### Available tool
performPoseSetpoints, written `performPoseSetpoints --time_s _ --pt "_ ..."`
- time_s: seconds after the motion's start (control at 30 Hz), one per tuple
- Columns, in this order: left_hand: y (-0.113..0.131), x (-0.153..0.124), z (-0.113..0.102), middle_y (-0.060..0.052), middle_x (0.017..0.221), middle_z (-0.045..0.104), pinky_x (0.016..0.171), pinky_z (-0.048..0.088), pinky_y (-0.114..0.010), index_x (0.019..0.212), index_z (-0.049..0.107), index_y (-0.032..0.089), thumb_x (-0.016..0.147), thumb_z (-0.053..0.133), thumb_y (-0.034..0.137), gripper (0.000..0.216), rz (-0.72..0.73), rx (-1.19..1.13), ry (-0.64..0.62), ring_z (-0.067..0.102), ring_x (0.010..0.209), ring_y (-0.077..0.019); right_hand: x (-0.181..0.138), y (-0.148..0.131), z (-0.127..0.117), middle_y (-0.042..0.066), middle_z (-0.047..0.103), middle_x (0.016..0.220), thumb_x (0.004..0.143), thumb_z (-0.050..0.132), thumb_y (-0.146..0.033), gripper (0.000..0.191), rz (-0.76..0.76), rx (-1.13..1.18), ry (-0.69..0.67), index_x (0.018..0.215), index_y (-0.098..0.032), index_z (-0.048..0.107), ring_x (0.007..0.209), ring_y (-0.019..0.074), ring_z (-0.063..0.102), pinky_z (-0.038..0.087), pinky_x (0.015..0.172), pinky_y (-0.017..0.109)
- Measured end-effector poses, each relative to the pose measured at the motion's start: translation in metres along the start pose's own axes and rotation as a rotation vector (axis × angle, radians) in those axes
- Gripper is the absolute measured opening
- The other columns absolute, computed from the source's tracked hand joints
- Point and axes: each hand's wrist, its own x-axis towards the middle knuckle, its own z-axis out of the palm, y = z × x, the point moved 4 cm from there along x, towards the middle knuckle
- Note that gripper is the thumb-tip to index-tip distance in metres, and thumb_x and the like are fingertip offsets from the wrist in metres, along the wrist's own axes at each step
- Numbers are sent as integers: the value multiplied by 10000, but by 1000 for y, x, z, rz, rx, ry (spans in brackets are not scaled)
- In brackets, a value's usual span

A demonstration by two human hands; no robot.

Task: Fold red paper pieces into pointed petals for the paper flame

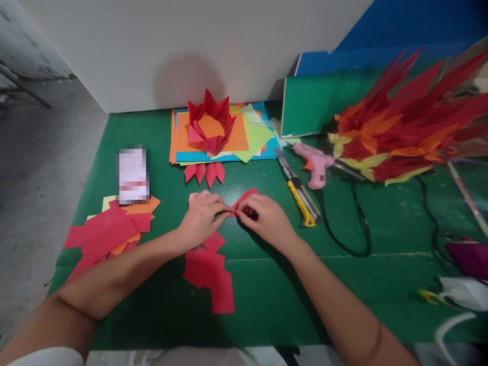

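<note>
Between my two hands is a small piece of red paper (249, 194), pinched at its near left corner. My left hand (204, 213) presses thumb and forefinger together on that corner. From the other side, my right hand (265, 213) grips the same paper with curled fingers, hiding part of it. Just below my hands lie loose red paper squares (209, 267), overlapping on the green table. Beyond them, folded red paper petals (205, 174) rest in a row. Behind these, a ring of folded red paper points (212, 124) stands on stacked coloured sheets (183, 140).
To the right lie a yellow utility knife (299, 190) with its blade out and a pink glue gun (314, 162) with a black cord. Red and orange paper flowers (404, 127) fill the back right. At left are paper scraps (110, 231) and a blurred-out rectangular object (132, 174).
</note>
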Motion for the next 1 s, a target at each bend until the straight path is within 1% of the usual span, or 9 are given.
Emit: performPoseSetpoints --time_s 0.37,0.53,0.73,0.8,0.87,0.93,1.0 --pt "0 -1 0 2 849 648 719 263 -338 902 687 244 888 538 212 153 23 -2 3 514 844 -166 1 -1 1 14 559 704 834 547 -193 117 12 7 -16 721 -199 514 674 161 507 370 606 277" --pt "1 -4 -2 -1 869 642 725 272 -343 918 692 244 845 518 162 205 30 -5 12 518 854 -168 2 0 2 13 552 706 833 557 -188 128 17 22 -29 716 -196 504 676 161 500 367 601 274" --pt "1 -5 -3 -2 884 633 745 293 -349 939 699 244 783 503 96 291 14 0 -4 522 858 -161 1 2 1 12 566 722 832 562 -187 80 42 61 -35 757 -196 534 686 159 512 379 606 271" --pt "1 -4 -3 -2 878 635 751 293 -353 928 700 244 817 521 139 235 9 -10 3 521 857 -163 1 1 0 14 570 728 834 561 -186 83 47 68 -37 754 -195 541 691 158 513 381 607 270" --pt "1 -4 -3 -4 870 639 750 288 -356 906 702 246 863 554 239 154 3 -19 9 518 855 -168 1 1 0 17 570 735 837 557 -179 88 49 78 -40 751 -194 545 694 158 511 382 608 270" --pt "0 -2 -2 -4 867 643 738 280 -351 885 703 252 882 573 313 144 1 -16 13 512 849 -171 2 1 0 18 566 739 840 554 -173 89 53 86 -43 754 -194 547 697 158 508 382 611 270" --pt "-1 -1 -1 0 861 646 730 273 -345 871 700 253 888 575 323 145 2 -6 11 507 843 -169 1 1 0 16 562 740 845 553 -173 90 56 91 -47 758 -194 547 697 156 505 380 612 270"
